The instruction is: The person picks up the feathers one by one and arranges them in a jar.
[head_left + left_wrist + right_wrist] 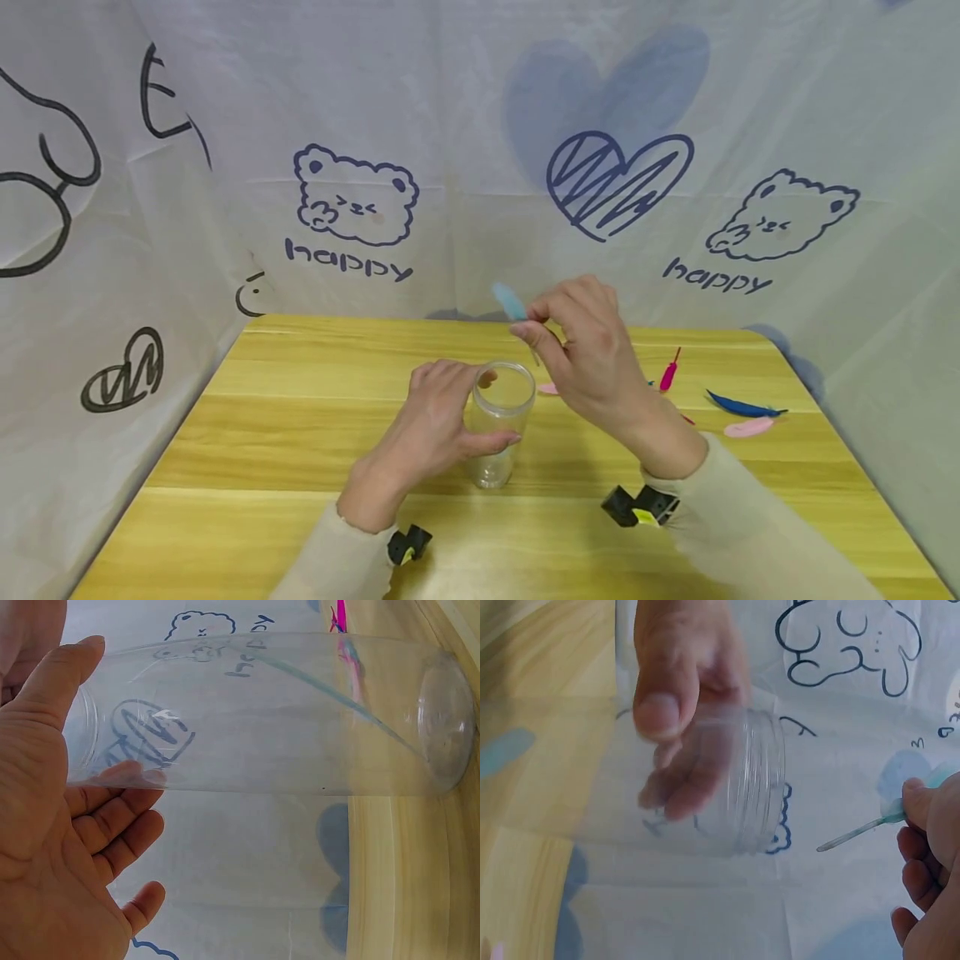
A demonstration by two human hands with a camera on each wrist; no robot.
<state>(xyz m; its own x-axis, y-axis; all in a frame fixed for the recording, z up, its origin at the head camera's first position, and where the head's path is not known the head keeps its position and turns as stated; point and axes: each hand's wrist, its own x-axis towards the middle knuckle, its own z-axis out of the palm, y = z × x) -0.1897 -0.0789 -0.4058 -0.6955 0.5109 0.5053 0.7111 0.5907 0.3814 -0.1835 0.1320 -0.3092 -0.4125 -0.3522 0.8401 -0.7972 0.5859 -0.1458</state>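
A tall clear plastic jar (491, 475) stands upright on the table, its mouth uncovered. My left hand (442, 417) grips it near the top, thumb across the near side and fingers round the far side. Through its wall, a slim pale teal feather (330, 694) leans inside, its shaft near the base. Above and right of the rim, my right hand (592, 350) pinches a light blue feather (510, 302) between thumb and fingertips. Its bare quill (851, 835) points down beside the jar's mouth in the right wrist view.
On the wooden table (300, 400), to the right, lie a magenta feather (669, 375), a dark blue feather (744, 406) and a pale pink feather (748, 427). Another pink feather (550, 388) peeks out behind the right hand. White cloth (465, 225) with drawings hangs around the table.
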